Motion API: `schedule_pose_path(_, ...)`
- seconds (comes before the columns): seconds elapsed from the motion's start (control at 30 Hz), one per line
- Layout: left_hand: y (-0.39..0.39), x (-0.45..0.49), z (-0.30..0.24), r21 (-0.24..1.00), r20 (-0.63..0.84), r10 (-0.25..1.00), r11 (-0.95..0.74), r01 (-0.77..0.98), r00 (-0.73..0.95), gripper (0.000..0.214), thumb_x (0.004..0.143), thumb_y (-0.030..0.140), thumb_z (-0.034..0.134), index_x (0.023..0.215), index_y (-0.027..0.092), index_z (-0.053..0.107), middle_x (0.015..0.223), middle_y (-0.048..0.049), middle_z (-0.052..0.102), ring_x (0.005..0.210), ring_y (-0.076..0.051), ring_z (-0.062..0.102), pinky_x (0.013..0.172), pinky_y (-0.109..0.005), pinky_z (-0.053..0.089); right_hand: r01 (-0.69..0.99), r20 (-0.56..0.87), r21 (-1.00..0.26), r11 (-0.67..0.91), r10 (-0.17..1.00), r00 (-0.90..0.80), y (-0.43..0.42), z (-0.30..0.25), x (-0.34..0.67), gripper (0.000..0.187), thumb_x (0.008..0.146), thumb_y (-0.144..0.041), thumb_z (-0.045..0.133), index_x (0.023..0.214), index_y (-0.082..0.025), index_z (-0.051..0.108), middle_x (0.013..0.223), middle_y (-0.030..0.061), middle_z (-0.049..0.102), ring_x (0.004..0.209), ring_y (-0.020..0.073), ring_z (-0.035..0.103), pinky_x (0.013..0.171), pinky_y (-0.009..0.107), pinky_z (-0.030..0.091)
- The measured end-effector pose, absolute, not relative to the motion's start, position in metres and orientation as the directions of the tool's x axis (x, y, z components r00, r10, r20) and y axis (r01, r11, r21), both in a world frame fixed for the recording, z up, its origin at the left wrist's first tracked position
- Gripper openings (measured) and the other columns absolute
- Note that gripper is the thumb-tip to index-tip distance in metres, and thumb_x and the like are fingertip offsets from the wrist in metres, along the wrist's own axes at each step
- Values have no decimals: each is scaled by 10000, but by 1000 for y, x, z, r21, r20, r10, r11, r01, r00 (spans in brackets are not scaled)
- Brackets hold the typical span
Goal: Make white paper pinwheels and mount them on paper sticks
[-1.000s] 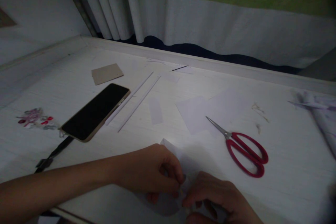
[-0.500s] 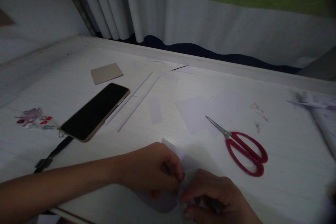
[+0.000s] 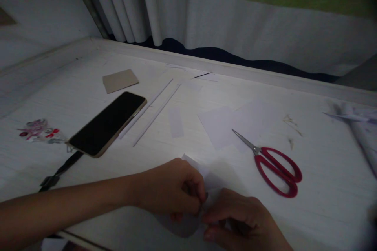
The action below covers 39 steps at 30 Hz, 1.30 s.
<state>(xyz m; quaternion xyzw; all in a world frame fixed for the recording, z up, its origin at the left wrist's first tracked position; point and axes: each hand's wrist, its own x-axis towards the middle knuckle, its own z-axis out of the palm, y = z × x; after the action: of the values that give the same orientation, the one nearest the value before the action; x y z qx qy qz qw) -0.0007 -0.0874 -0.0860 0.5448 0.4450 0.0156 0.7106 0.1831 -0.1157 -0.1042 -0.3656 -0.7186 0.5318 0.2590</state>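
Note:
Close to the front of the table, my left hand (image 3: 176,188) is closed, thumb and fingers pinched on a piece of white paper (image 3: 193,162). Part of that paper shows beyond the knuckles, and a shaded part hangs below the fingers. My right hand (image 3: 243,217) is closed beside it, its fingertips meeting the paper at the same spot. The fingers cover most of the pinched part. To the right lie scissors (image 3: 273,166) with red handles, blades together and pointing to the upper left. White paper sheets (image 3: 219,125) lie flat under and beside the blade tips.
A phone (image 3: 108,121) with a beaded charm (image 3: 41,130) and a black strap (image 3: 61,170) lies at left. Behind it is a grey-beige card (image 3: 120,81). Two thin white paper sticks (image 3: 156,115) and a paper strip (image 3: 176,122) lie mid-table. Crumpled white material (image 3: 356,119) is at far right.
Both hands stay almost in place, still pinching the paper. The whole view has shifted slightly; the things on the table lie as before.

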Motion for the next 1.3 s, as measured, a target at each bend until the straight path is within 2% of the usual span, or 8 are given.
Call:
schedule_pose_path(0.5,-88,0,-84,785,-619,509,397,475,598,99,633,152,498,697,158,573,455,67,470,393,-57,456,333,-102,317,279,17,-935,217,816,-578,-116,-104,180,39,648,-197,668,678,-195,693,589,26,660,540,131,596,474,212,486)
schedule_pose_path(0.7,-83,-1,-83,789,-610,449,425,444,653,101,650,113,497,690,156,579,461,75,481,353,-37,439,340,-100,358,295,17,-925,239,802,-597,-117,-105,182,77,639,-192,682,714,-174,688,618,35,661,551,129,595,500,210,490)
schedule_pose_path(0.87,-78,-2,-80,778,-608,392,465,422,690,107,700,119,492,755,153,577,517,65,517,313,-21,402,309,-92,344,390,-19,-896,211,861,-509,-122,-106,184,182,569,-264,731,686,-202,605,561,-27,600,448,98,520,399,182,428)
schedule_pose_path(0.97,-78,-4,-79,787,-595,388,458,413,704,110,725,139,497,800,164,573,524,68,518,310,-16,405,306,-82,340,401,7,-883,242,863,-505,-124,-103,187,250,551,-276,742,634,-206,516,564,-37,549,472,99,507,393,178,397)
schedule_pose_path(1.1,-80,-4,-78,767,-610,364,494,409,703,100,731,148,511,806,172,572,584,65,527,325,-4,413,320,-83,363,326,89,-899,291,853,-515,-120,-99,193,321,554,-237,743,752,-230,490,674,-27,514,583,122,529,471,199,427)
schedule_pose_path(1.2,-81,-4,-77,768,-602,353,501,399,716,83,740,154,511,795,170,570,553,76,505,316,4,392,330,-82,373,286,118,-892,349,793,-598,-115,-99,195,381,597,-200,713,909,-246,501,799,10,510,701,153,539,544,228,459)
schedule_pose_path(1.3,-82,-4,-74,773,-597,333,484,411,730,90,760,166,495,805,174,572,525,82,484,324,2,399,342,-81,375,257,177,-865,431,741,-647,-112,-101,197,359,647,-201,679,954,-236,497,838,30,501,742,159,529,581,243,473)
